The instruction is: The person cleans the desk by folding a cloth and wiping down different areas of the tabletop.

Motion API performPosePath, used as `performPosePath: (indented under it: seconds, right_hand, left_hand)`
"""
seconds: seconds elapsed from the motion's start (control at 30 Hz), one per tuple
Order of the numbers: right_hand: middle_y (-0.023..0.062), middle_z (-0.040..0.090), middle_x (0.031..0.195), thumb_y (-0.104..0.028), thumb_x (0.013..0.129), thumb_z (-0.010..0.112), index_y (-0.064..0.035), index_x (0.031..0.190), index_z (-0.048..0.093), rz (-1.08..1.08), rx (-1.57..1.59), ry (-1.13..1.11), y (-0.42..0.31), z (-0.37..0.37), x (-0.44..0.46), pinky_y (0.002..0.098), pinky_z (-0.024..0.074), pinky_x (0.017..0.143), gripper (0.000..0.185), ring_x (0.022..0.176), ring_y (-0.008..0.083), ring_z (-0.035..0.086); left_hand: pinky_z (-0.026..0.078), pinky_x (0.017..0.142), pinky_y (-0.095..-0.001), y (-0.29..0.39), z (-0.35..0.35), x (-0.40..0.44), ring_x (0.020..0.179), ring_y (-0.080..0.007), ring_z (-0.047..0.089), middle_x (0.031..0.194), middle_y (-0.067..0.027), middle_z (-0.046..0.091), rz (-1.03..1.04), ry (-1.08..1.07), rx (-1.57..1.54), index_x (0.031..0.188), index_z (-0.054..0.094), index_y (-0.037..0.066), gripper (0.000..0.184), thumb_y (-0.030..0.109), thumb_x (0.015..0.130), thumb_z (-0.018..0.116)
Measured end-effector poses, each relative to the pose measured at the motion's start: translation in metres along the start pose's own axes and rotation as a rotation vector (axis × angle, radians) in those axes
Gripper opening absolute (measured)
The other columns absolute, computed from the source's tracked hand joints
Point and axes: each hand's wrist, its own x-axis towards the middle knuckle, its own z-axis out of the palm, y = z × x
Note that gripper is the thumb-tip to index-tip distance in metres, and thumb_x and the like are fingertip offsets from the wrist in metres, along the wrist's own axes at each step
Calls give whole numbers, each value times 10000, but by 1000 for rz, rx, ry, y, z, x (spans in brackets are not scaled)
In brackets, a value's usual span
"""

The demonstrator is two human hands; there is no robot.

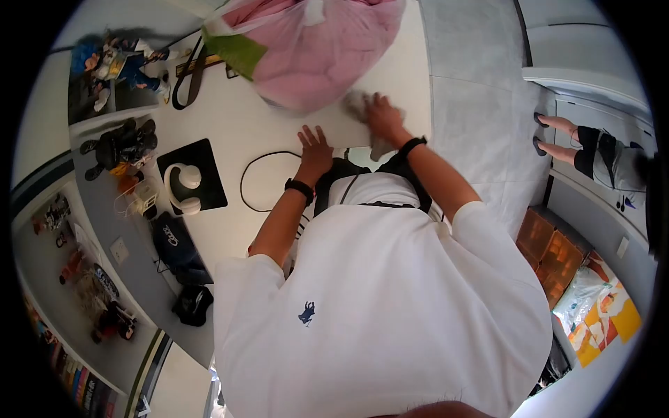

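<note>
**Right hand over a grey cloth, left hand flat on the table**

We look down past a white shirt (390,299) at two bare hands on a white table (244,129). The left hand (315,152) rests palm down near the table's close edge, its fingers slightly apart. The right hand (385,117) lies over a grey cloth (355,104), its fingers partly spread and blurred; we cannot tell whether it grips the cloth or only presses on it. The cloth shows beyond the fingertips, just beside a large clear plastic bag (320,59). Through the plastic we make out something pink and soft, with a green patch towards the left.

A dark band (300,189) circles the left wrist, and a black band (411,145) circles the right. Near the left hand we see a black cable (242,184) curving in a loop. Farther left, white headphones (189,176) lie on a black mat (213,174). Beyond them, a dark strap (198,82) lies near the bag.

Along the left side we find a blue-haired figurine (122,66) and a dark figurine (125,148). At the right, well apart from the table, another person (606,157) in black shorts stands on the grey floor (474,104).
</note>
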Motion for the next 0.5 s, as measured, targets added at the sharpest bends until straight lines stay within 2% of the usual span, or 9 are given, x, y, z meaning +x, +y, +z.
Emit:
performPosePath:
  seconds: [0.03, 0.1, 0.13, 0.2, 0.27, 0.3, 0.37, 0.4, 0.5]
  right_hand:
    - [204, 508, 1234, -172, 842, 532, -109, 1391, 427, 216, 111, 4, 15, 9, 9, 460, 560, 731, 562, 1082, 352, 543]
    - [178, 524, 1139, -178, 847, 530, -121, 1365, 456, 307, 106, -57, 55, -7, 22, 454, 564, 688, 526, 1029, 359, 554]
    - [177, 519, 1151, -190, 868, 507, -123, 1344, 472, 348, 51, -76, 75, -7, 30, 473, 560, 692, 482, 1020, 368, 560]
    - [179, 508, 1173, -203, 910, 468, -153, 1307, 496, 397, 13, -256, 107, -18, 49, 486, 552, 755, 402, 1015, 384, 565]
    - [187, 494, 1223, -247, 881, 511, -157, 1315, 495, 512, 123, -371, 119, -37, 71, 498, 516, 853, 444, 1099, 390, 560]
    - [190, 488, 1242, -264, 865, 528, -155, 1313, 500, 569, 178, -418, 120, -39, 78, 498, 504, 882, 461, 1127, 387, 557]
    - [193, 482, 1258, -284, 858, 541, -158, 1316, 504, 572, 194, -431, 127, -27, 87, 492, 495, 900, 477, 1135, 383, 559]
    - [196, 476, 1274, -303, 850, 554, -161, 1320, 507, 592, 208, -433, 131, -23, 93, 485, 487, 918, 493, 1143, 378, 561]
    - [201, 477, 1274, -323, 856, 551, -158, 1313, 519, 546, 173, -391, 138, -13, 104, 478, 487, 917, 487, 1123, 383, 574]
  left_hand:
    - [79, 1103, -667, -4, 3, 1, 1361, -609, 92, 1513, -303, 216, 20, -9, -12, 1413, 222, -169, 683, 291, 958, 439]
    - [76, 1102, -671, -6, 1, 5, 1362, -597, 125, 1497, -319, 236, 15, 15, -41, 1406, 236, -172, 658, 245, 942, 446]
    - [142, 1098, -657, -5, -9, 1, 1354, -592, 164, 1482, -334, 251, 15, -13, -12, 1419, 241, -145, 645, 226, 933, 447]
    - [208, 1093, -642, -6, -12, -2, 1345, -586, 202, 1466, -349, 266, 4, -42, 1, 1431, 247, -119, 636, 207, 924, 449]
    - [370, 1030, -583, -16, -10, 0, 1283, -577, 335, 1439, -374, 288, -74, 32, -258, 1434, 306, -58, 603, 179, 901, 457]
    - [370, 1030, -583, -21, -20, 0, 1283, -577, 335, 1439, -374, 288, -90, 27, -264, 1434, 306, -58, 603, 179, 901, 457]
    - [377, 1065, -489, -31, -55, 3, 1306, -538, 348, 1473, -375, 219, -71, -211, -391, 1463, 287, -3, 633, 147, 873, 457]
    - [377, 1065, -489, -38, -52, 7, 1306, -538, 348, 1473, -375, 219, -82, -209, -395, 1463, 287, -3, 633, 147, 873, 457]
    - [458, 980, -469, -53, -48, 12, 1203, -476, 493, 1408, -354, 356, 6, -207, -432, 1404, 395, 20, 555, 113, 861, 459]
